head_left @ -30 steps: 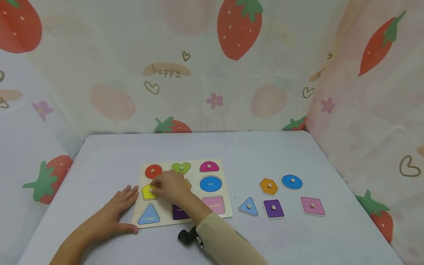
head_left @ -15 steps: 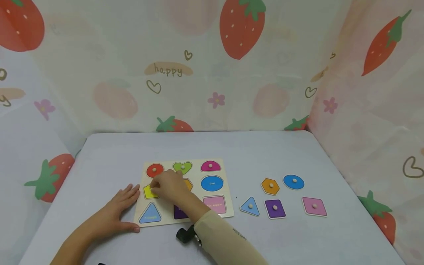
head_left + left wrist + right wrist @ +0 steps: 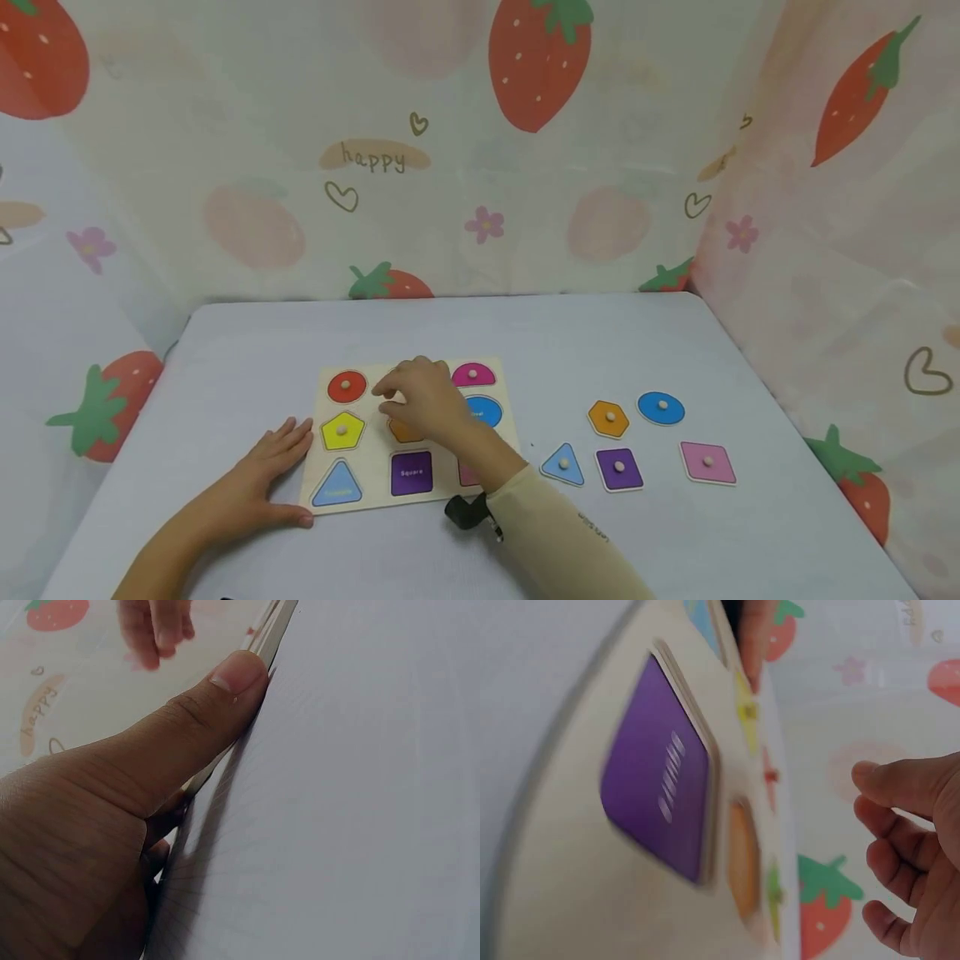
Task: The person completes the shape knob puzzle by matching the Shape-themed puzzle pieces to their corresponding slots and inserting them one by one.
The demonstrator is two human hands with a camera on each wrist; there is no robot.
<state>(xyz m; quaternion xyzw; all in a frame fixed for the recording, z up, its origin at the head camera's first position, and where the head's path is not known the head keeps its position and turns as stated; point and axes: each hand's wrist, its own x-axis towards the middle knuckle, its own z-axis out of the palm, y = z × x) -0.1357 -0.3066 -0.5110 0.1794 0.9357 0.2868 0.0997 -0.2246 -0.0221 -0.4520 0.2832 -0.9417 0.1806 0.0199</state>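
A cream shape-puzzle board (image 3: pixel 375 492) lies on the white table in the head view. My left hand (image 3: pixel 258 471) rests at its left side, fingers spread, and the left wrist view shows the thumb (image 3: pixel 199 712) against the board's edge. Above the board's middle hovers my right hand (image 3: pixel 431 404), fingers loosely bent, with nothing held. It partly covers the orange hexagon slot (image 3: pixel 405 432) and hides most of the green heart. A knobbed yellow pentagon (image 3: pixel 342 431) sits in its slot, as do a red circle (image 3: pixel 347 386) and a magenta half-circle (image 3: pixel 474 375).
Loose knobbed pieces lie right of the board: a blue triangle (image 3: pixel 562 465), purple square (image 3: pixel 619 470), orange hexagon (image 3: pixel 609 419), blue oval (image 3: pixel 661 407) and pink rectangle (image 3: pixel 708 463). Strawberry-print cloth (image 3: pixel 450 242) walls the back and sides. A black wrist device (image 3: pixel 467 511) hangs below the right sleeve.
My right hand has let go of the yellow pentagon's knob and moved right, up off the piece. The left hand has stayed at the board's side.
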